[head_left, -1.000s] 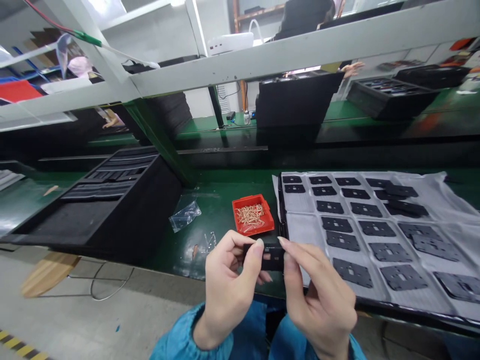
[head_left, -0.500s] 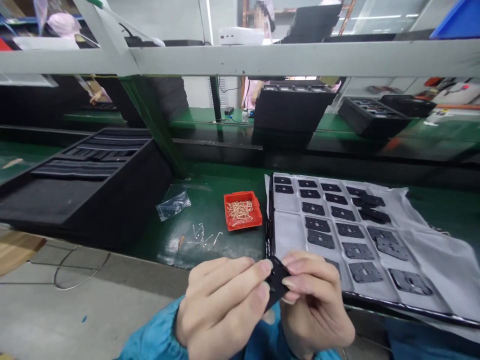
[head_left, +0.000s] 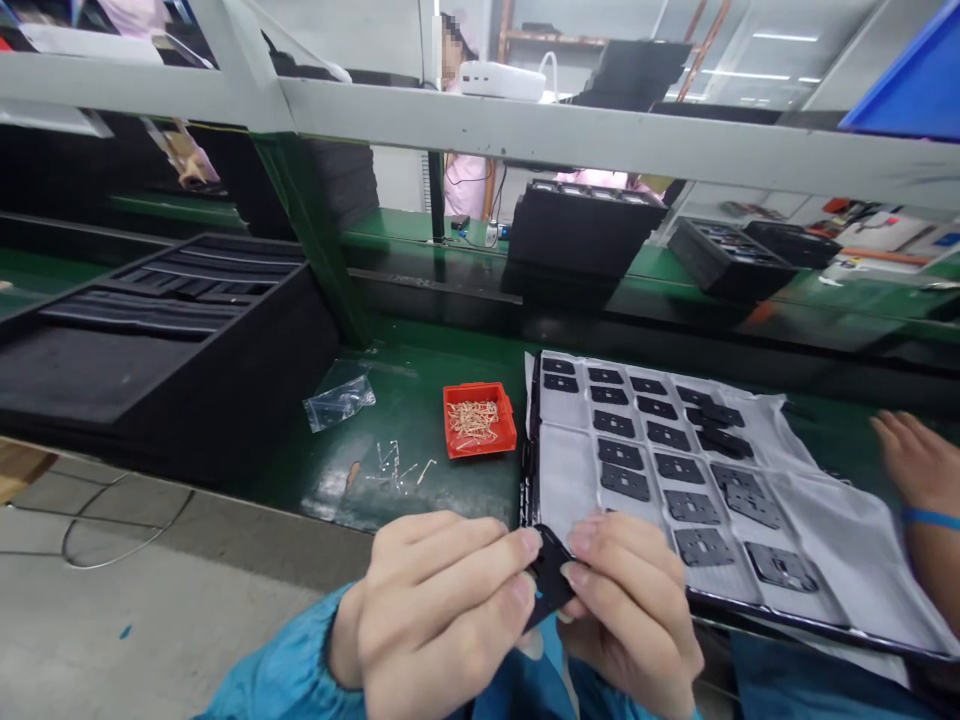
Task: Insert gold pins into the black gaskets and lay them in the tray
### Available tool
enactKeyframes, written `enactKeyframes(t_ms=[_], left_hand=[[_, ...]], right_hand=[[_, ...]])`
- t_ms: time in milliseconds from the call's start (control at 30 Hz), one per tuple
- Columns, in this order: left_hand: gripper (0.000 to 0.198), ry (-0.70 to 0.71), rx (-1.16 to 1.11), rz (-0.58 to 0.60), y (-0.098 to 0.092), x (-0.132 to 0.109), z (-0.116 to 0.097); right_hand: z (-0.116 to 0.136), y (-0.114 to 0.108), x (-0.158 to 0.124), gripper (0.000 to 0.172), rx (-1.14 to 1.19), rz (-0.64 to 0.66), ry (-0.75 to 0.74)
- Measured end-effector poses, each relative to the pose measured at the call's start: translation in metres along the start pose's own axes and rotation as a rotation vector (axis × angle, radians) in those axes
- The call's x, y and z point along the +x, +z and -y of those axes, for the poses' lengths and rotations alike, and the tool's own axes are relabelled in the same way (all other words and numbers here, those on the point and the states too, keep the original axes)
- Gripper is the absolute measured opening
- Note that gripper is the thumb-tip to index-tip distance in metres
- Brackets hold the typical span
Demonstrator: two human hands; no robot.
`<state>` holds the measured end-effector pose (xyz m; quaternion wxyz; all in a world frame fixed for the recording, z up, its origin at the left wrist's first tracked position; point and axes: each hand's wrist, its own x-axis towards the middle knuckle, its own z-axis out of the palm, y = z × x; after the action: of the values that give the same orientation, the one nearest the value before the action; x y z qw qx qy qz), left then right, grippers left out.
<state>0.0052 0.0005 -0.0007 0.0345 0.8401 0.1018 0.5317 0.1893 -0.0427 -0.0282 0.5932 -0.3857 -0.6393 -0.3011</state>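
Observation:
Between my two hands is a small flat black plate [head_left: 551,572] with slots in it, tilted up in front of my body. My left hand [head_left: 450,610] pinches its left side with thumb and fingers. On the right edge, the fingertips of my right hand [head_left: 634,605] are closed on the same plate. Just beyond my hands stands a red bin [head_left: 481,447] of thin copper-coloured bent pieces [head_left: 474,420]. To the right, a tray lined with white sheet [head_left: 566,480] bears rows of similar black plates [head_left: 679,468].
Several loose bent pieces [head_left: 394,465] and a clear plastic bag [head_left: 340,403] lie on the green bench [head_left: 409,350]. A large black divided box [head_left: 247,370] stands left. Another person's hand [head_left: 919,460] rests at the far right. A grey rail [head_left: 570,120] crosses above.
The camera view has turned slightly. Another person's hand and forearm with a blue wristband have come in at the right. Both my hands still hold the black plate.

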Motion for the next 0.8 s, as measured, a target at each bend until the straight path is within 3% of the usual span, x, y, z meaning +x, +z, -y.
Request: enactKeyframes(t_ms=[200, 500, 600, 733, 800], left_hand=[[0.006, -0.081, -0.037, 0.107, -0.007, 0.006, -0.002], [0.006, -0.073, -0.079, 0.072, -0.003, 0.004, -0.002], [0.005, -0.075, -0.072, 0.039, -0.004, 0.004, -0.004], [0.005, -0.062, -0.039, 0.063, -0.008, 0.003, -0.009], [0.004, -0.068, -0.020, 0.065, -0.010, 0.003, -0.013]], right_hand=[[-0.013, -0.005, 0.004, 0.019, 0.098, 0.078, -0.139], [-0.016, -0.009, 0.000, 0.023, 0.159, 0.128, -0.166], [-0.014, -0.005, 0.002, 0.021, 0.178, 0.103, -0.181], [-0.006, -0.002, 0.006, 0.030, 0.146, -0.028, -0.172], [0.000, -0.004, 0.006, 0.030, 0.152, -0.002, -0.098]])
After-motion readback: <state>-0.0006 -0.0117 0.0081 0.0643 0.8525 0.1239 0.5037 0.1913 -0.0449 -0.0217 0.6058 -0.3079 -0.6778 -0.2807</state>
